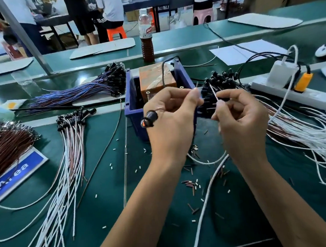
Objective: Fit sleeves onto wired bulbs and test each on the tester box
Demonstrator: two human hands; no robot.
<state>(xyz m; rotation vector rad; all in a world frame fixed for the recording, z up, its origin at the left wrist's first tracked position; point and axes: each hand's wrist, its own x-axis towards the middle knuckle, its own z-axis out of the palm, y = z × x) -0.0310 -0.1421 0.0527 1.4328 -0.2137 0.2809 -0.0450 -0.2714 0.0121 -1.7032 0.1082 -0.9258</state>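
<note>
a small black-capped bulb (149, 119) sits against the left hand (172, 120), whose fingertips pinch something too small to tell, the right hand (241, 121) pinching its thin white wire (214, 94), before the orange tester box (156, 79) in a blue plastic bin (131, 106), black-capped wire bundles (221, 82) beyond.

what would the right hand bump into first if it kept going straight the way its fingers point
Probably the left hand: the right hand pinches a thin white wire with its fingertips aimed left at it, a small gap apart. Depth is unclear; passing behind, it would meet the blue bin.
</note>
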